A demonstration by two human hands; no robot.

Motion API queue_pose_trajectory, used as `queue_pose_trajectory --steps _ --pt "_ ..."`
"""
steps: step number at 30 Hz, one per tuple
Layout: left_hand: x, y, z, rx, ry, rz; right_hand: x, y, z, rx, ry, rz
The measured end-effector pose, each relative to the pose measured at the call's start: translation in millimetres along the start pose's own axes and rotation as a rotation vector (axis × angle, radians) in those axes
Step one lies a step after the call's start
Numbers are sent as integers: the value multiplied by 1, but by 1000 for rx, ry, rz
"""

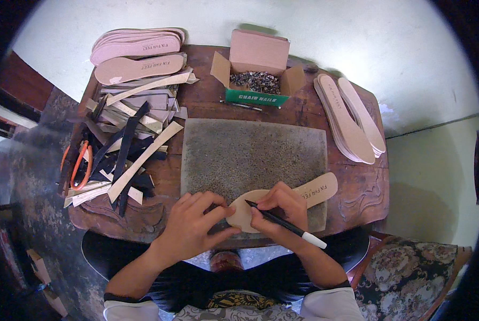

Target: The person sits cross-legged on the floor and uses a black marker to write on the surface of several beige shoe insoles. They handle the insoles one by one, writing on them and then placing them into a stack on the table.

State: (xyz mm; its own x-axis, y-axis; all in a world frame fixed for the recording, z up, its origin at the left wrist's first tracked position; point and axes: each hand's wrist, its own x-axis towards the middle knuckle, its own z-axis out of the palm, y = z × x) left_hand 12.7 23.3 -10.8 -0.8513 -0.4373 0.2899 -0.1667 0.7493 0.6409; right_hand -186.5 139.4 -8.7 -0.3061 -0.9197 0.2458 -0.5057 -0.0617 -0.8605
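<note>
A beige shoe insole (321,190) lies slanted across the near edge of a grey speckled mat, printed side up. The thumb and forefinger of my left hand (192,222) pinch its broad rounded end at the left. In my right hand (284,209), a black marker pen (287,224) with a white end is gripped between thumb and fingers. The pen's tip points at the broad part of the insole, and I cannot tell whether it touches. My right hand rests over the insole's middle and hides part of it.
The mat (250,150) covers the middle of a carved wooden table (357,192). Behind it stands an open green box (255,98) of nails. Insole stacks (346,120) lie at right and more insoles (138,68) at far left. Strips (143,160) and orange-handled scissors (80,166) crowd the left side.
</note>
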Motion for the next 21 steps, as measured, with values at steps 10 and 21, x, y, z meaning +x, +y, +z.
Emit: queue_pose_trajectory --steps 10,21 --pt "0 1 -1 1 0 1 2 -4 1 -36 -13 16" --pt "-1 1 0 7 -8 -20 2 -4 2 -42 -7 16"
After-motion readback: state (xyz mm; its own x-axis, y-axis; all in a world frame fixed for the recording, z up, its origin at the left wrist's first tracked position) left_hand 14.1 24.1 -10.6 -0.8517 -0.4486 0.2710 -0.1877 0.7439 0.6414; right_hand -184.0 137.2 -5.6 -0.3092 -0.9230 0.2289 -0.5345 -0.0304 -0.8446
